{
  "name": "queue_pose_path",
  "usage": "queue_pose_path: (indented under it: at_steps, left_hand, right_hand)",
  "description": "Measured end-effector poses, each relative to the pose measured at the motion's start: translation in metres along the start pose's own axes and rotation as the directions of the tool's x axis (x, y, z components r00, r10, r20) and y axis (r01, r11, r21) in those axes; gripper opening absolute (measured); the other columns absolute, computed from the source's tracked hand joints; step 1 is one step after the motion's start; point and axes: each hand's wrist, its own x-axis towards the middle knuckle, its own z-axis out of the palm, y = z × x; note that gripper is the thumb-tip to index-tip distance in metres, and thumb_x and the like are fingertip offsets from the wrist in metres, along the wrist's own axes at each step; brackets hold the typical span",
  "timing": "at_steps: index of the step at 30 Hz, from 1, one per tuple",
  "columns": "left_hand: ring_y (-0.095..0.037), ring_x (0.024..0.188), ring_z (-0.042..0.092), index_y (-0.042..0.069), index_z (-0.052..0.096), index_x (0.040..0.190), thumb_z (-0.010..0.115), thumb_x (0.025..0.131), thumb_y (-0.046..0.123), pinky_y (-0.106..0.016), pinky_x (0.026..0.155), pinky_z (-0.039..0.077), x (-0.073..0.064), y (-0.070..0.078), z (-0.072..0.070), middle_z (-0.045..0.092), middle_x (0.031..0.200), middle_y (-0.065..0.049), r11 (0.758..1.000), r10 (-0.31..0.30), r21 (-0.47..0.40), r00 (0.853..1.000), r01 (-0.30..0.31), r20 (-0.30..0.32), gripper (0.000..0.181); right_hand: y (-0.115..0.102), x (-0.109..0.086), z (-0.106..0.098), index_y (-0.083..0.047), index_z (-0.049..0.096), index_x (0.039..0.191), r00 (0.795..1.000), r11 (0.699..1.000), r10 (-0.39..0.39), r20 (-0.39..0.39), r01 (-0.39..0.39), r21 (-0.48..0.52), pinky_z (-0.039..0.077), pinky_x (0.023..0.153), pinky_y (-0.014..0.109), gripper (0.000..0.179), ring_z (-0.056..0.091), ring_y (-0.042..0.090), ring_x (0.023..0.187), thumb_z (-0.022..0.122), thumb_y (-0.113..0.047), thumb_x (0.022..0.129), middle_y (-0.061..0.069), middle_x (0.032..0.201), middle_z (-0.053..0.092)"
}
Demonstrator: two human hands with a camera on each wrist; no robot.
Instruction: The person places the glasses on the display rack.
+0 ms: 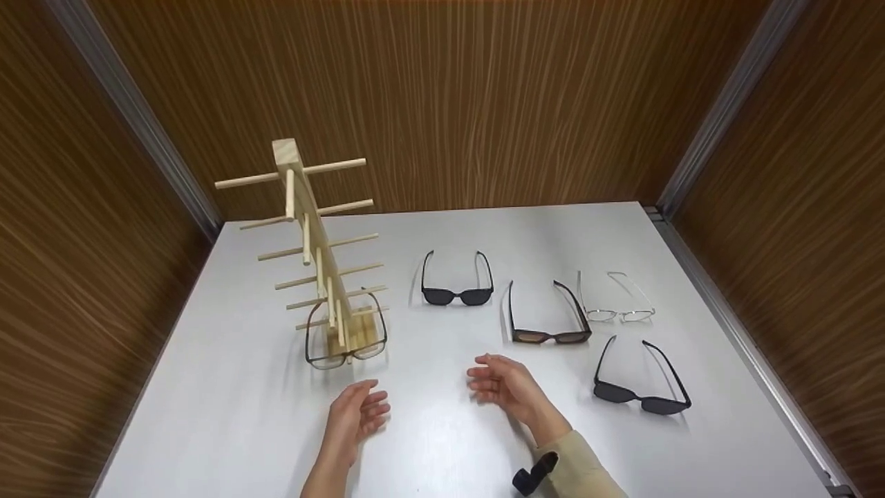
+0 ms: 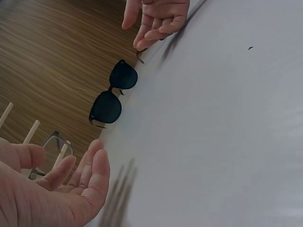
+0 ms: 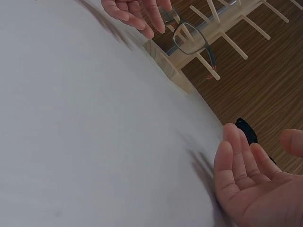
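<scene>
While no writing shows, both hands' fingers (image 1: 373,404) hang loosely spread, holding nothing.

I see both hands low over the table, palms turned toward each other, a gap between them. Left hand (image 1: 357,413) has fingers loosely extended and relaxed, gripping nothing, forearm bare. Right hand (image 1: 503,387) is also relaxed, fingers slightly bent, empty, with a beige sleeve (image 1: 577,467) at the wrist.
</scene>
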Motion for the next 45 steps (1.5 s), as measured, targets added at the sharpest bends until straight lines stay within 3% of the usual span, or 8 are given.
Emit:
queue_pose_path:
  at_steps: [17, 23, 31, 41, 45]
  left_hand:
    - [-0.022, 0.084, 0.065, -0.001, 0.05, 0.125, 0.046, 0.098, 0.026, -0.033, 0.071, 0.053, 0.003, -0.007, 0.03, 0.063, 0.109, -0.019, 0.999, 0.03, 0.014, 0.997, -0.031, 0.078, 0.038]
    - [-0.022, 0.085, 0.065, -0.001, 0.05, 0.125, 0.045, 0.099, 0.025, -0.033, 0.07, 0.053, 0.005, -0.009, 0.044, 0.063, 0.108, -0.018, 0.999, 0.036, 0.023, 0.991, -0.039, 0.13, 0.037]
    - [-0.025, 0.087, 0.065, -0.001, 0.051, 0.125, 0.047, 0.098, 0.027, -0.033, 0.071, 0.054, 0.006, -0.012, 0.064, 0.063, 0.107, -0.018, 0.997, 0.063, 0.042, 0.98, -0.072, 0.189, 0.039]
    - [-0.022, 0.083, 0.065, -0.002, 0.051, 0.124, 0.048, 0.098, 0.026, -0.032, 0.068, 0.054, 0.006, -0.022, 0.092, 0.063, 0.104, -0.016, 0.998, 0.052, 0.023, 0.962, -0.06, 0.268, 0.039]
    - [-0.023, 0.084, 0.066, 0.0, 0.052, 0.123, 0.049, 0.097, 0.027, -0.031, 0.067, 0.054, 0.006, -0.025, 0.106, 0.064, 0.104, -0.016, 0.998, 0.037, 0.039, 0.96, -0.05, 0.278, 0.037]
  right_hand:
    - [-0.009, -0.025, -0.026, 0.01, 0.032, 0.132, 1.0, 0.996, -0.029, 0.009, 0.028, 0.089, 0.052, 0.076, 0.039, 0.045, 0.066, 0.025, 0.084, 0.043, -0.019, 0.099, 0.017, 0.105, 0.065]
    - [-0.016, -0.035, -0.036, 0.009, 0.034, 0.132, 0.998, 0.993, -0.048, -0.038, 0.052, 0.106, 0.052, 0.078, 0.041, 0.045, 0.065, 0.027, 0.086, 0.044, -0.02, 0.099, 0.017, 0.104, 0.064]
    - [-0.023, -0.051, -0.049, 0.003, 0.042, 0.127, 0.993, 0.991, -0.074, -0.096, 0.084, 0.107, 0.051, 0.075, 0.034, 0.036, 0.065, 0.025, 0.085, 0.042, -0.02, 0.1, 0.015, 0.104, 0.065]
    - [-0.033, -0.075, -0.06, 0.006, 0.036, 0.132, 0.988, 0.99, -0.094, -0.118, 0.106, 0.093, 0.052, 0.074, 0.033, 0.041, 0.065, 0.026, 0.087, 0.04, -0.021, 0.101, 0.015, 0.106, 0.064]
    - [-0.037, -0.082, -0.065, 0.005, 0.039, 0.131, 0.981, 0.991, -0.097, -0.166, 0.111, 0.077, 0.052, 0.075, 0.034, 0.041, 0.065, 0.026, 0.088, 0.042, -0.022, 0.1, 0.015, 0.106, 0.065]
